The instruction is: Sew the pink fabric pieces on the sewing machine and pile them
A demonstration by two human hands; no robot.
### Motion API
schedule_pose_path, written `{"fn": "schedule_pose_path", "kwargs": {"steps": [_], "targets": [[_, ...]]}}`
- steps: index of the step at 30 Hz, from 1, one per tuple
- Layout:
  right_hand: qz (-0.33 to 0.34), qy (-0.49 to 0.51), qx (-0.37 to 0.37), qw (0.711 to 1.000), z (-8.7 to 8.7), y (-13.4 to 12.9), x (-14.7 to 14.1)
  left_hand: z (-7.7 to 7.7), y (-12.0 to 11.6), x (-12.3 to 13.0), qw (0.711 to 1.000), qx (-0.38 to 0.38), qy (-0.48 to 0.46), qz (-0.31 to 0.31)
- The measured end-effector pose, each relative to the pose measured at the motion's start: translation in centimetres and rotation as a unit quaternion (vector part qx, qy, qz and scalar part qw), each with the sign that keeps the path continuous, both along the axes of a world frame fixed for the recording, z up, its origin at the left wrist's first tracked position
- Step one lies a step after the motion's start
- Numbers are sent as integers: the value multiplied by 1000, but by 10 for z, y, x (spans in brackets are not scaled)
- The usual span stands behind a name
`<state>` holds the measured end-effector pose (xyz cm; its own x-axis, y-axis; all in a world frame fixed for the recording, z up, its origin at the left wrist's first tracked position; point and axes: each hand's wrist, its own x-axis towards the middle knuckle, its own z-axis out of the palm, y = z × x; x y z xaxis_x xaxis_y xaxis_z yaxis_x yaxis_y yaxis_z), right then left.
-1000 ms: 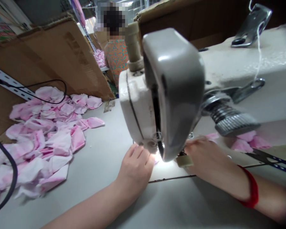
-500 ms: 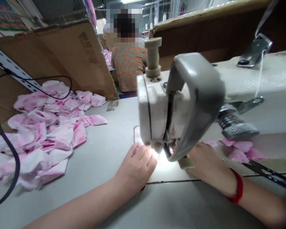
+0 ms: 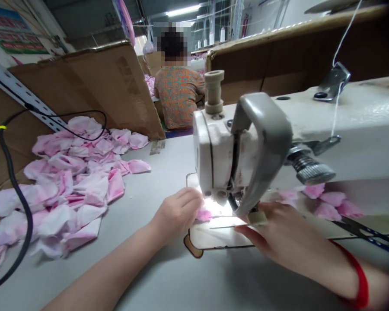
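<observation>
A white sewing machine point(image 3: 214, 151) stands over its lit needle plate point(image 3: 227, 235). My left hand point(image 3: 178, 211) is left of the needle area, fingers closed on a small pink cloth piece point(image 3: 204, 214) that shows beside the fingertips. On the right, my right hand point(image 3: 275, 229), with a red band at the wrist, reaches behind the grey guard. Its thumb shows at the plate, near a thin dark line, while its other fingers are partly hidden by the machine; what they hold, if anything, cannot be made out.
Crumpled pink and white cloth pieces point(image 3: 81, 181) lie on the left of the table, by a cardboard panel point(image 3: 100, 82) and a black cable point(image 3: 16, 185). More pink cloth point(image 3: 333, 203) sits behind the machine arm, near dark scissors point(image 3: 366, 233). A person point(image 3: 178, 95) sits beyond.
My left hand has shifted left, uncovering pink cloth. My right hand has turned, with its thumb now showing over the plate. The view has also shifted slightly.
</observation>
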<state>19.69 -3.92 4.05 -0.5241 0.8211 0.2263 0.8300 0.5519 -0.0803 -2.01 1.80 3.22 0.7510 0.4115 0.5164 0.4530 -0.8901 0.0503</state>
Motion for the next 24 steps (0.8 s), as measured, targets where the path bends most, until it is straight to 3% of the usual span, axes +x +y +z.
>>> {"fn": "schedule_pose_path", "kwargs": {"steps": [3, 6, 8, 10, 12, 14, 19, 24], "targets": [[-5, -31, 74, 997, -7, -3, -14, 0, 2, 4, 1000, 2, -2, 16], [-9, -30, 100, 994, -14, -1, -24, 2, 1, 7, 999, 24, -3, 23], [-9, -13, 60, 998, -15, 1, -25, 3, -2, 7, 999, 39, 4, 10], [14, 19, -39, 999, -12, 2, -23, 2, -7, 7, 998, 50, 39, -14], [49, 47, -137, 988, -7, 1, -18, -1, -11, 6, 995, 54, 79, -37], [70, 59, -180, 979, -3, 0, -15, -4, -10, 5, 996, 30, 79, -42], [58, 45, -111, 991, -13, 3, -24, -4, 3, 2, 995, -102, 8, 2], [61, 24, -116, 991, -20, 7, -39, 0, 5, 1, 994, -99, 38, -5]]}}
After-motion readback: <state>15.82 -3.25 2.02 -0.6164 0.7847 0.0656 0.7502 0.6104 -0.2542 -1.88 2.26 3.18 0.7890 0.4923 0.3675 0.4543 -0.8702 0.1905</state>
